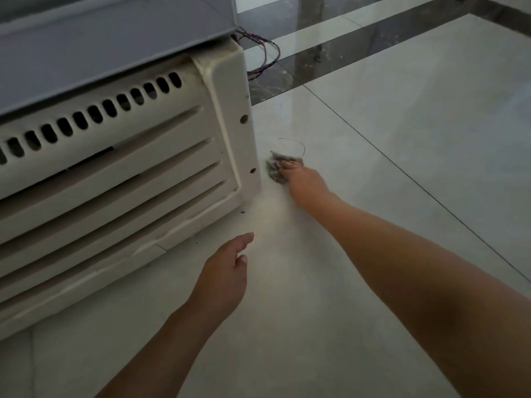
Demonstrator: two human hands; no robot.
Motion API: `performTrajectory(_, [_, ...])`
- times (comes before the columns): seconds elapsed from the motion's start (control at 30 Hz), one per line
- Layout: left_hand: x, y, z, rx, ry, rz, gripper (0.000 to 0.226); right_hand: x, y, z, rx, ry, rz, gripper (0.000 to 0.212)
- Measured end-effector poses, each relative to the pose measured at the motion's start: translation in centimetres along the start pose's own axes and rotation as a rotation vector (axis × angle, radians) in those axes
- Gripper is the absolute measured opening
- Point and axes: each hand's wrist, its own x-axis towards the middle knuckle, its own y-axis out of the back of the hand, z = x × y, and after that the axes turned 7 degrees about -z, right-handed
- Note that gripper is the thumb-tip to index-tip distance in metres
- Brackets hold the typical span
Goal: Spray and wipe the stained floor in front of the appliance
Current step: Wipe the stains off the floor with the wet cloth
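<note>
A cream appliance (123,168) with slotted vents and louvres stands on the pale tiled floor (287,297) at the left. Beside its right front corner lies a crumpled grey cloth (275,170). My right hand (304,182) reaches far forward and presses down on that cloth, fingers gripping it against the tile. My left hand (227,271) hovers just above the floor near the appliance's lower front edge, fingers loosely apart and holding nothing. No spray bottle is in view.
A bundle of twisted wires (267,56) loops out from behind the appliance. A thin curved strand (293,143) lies on the tile just beyond the cloth. Small dark specks (242,211) sit by the appliance base. Dark marble strips (316,61) cross the floor farther back.
</note>
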Motion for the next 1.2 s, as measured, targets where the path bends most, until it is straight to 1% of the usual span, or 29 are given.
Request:
performTrajectory(0.03, [0.4,-0.4,0.5,0.006,-0.002,-0.010,0.044,0.2,-0.4,-0.2,-0.010,0.038,0.034,0.043])
performTrajectory(0.07, [1.1,-0.9,1.0,0.020,-0.016,-0.023,0.044,0.3,-0.8,0.1,-0.044,0.019,0.086,0.043])
performTrajectory(0.17, [3.3,-1.7,3.6,0.073,-0.074,-0.033,0.047,0.0,-1.7,2.4,-0.082,-0.153,0.196,0.040])
performTrajectory(0.27, [4.8,-1.5,5.8,0.073,-0.155,-0.024,0.048,1.7,-0.2,4.4,-0.092,-0.255,0.232,0.037])
performTrajectory(0.3, [4.5,-1.3,6.0,0.065,-0.174,-0.023,0.047,2.5,0.4,4.7,-0.087,-0.281,0.218,0.035])
performTrajectory(0.33, [4.1,-1.0,5.9,0.062,-0.182,-0.023,0.047,3.0,0.8,4.3,-0.066,-0.274,0.182,0.035])
performTrajectory(0.37, [3.7,-0.7,5.5,0.075,-0.180,-0.026,0.047,3.3,0.8,3.7,-0.063,-0.217,0.157,0.035])
performTrajectory(0.43, [3.6,-0.1,4.6,0.092,-0.148,-0.031,0.046,3.1,0.1,2.1,-0.091,-0.020,0.067,0.038])
performTrajectory(0.47, [3.9,0.1,4.3,0.080,-0.126,-0.028,0.046,3.0,0.2,1.9,-0.087,0.022,0.002,0.039])
performTrajectory(0.5, [4.0,0.2,4.3,0.066,-0.109,-0.028,0.046,3.5,0.7,2.4,-0.083,0.008,-0.008,0.039])
performTrajectory(0.6, [4.4,0.0,5.8,0.074,-0.114,-0.061,0.048,5.9,1.6,4.8,-0.008,-0.225,0.114,0.035])
performTrajectory(0.63, [4.6,-0.2,6.6,0.092,-0.121,-0.078,0.048,5.6,1.1,4.2,-0.009,-0.214,0.124,0.035])
performTrajectory(0.7, [5.5,-0.3,8.4,0.112,-0.104,-0.091,0.048,4.1,-0.3,2.2,-0.033,-0.087,0.059,0.036])
performTrajectory(0.73, [5.9,-0.6,9.5,0.112,-0.098,-0.097,0.048,3.4,-0.6,2.3,-0.042,-0.030,0.021,0.036])
performTrajectory(0.77, [6.3,-1.0,10.6,0.117,-0.106,-0.110,0.048,3.4,0.0,3.3,-0.065,-0.022,0.027,0.037])
performTrajectory(0.8, [6.6,-1.4,11.4,0.124,-0.125,-0.123,0.049,4.3,0.8,4.9,-0.061,-0.090,0.076,0.037])
performTrajectory(0.83, [6.7,-1.8,11.9,0.128,-0.140,-0.134,0.049,5.3,1.5,6.3,-0.054,-0.199,0.101,0.037])
performTrajectory(0.87, [6.6,-1.8,12.4,0.131,-0.150,-0.138,0.049,5.9,1.5,6.2,-0.048,-0.244,0.093,0.036])
performTrajectory(0.9, [6.6,-1.7,12.6,0.126,-0.159,-0.129,0.049,6.0,1.1,5.4,-0.064,-0.200,0.107,0.036])
performTrajectory(0.97, [6.5,-1.1,12.9,0.093,-0.174,-0.078,0.049,5.5,0.1,2.9,-0.112,-0.010,-0.006,0.040])
performTrajectory(1.0, [6.2,-0.7,12.9,0.073,-0.176,-0.059,0.049,5.5,-0.3,2.8,-0.113,0.078,-0.047,0.042])
performTrajectory(1.03, [5.8,-0.4,12.9,0.057,-0.181,-0.049,0.050,5.7,0.5,3.2,-0.141,0.098,-0.028,0.040])
performTrajectory(1.1, [5.0,0.0,13.0,0.078,-0.200,-0.061,0.053,6.7,1.9,4.5,-0.167,-0.074,0.054,0.036])
performTrajectory(1.13, [4.8,0.1,13.0,0.113,-0.206,-0.071,0.054,6.8,2.3,4.4,-0.188,-0.116,0.030,0.036])
performTrajectory(1.2, [4.3,0.6,13.0,0.152,-0.203,-0.081,0.056,6.8,1.9,2.9,-0.163,-0.011,-0.072,0.038])
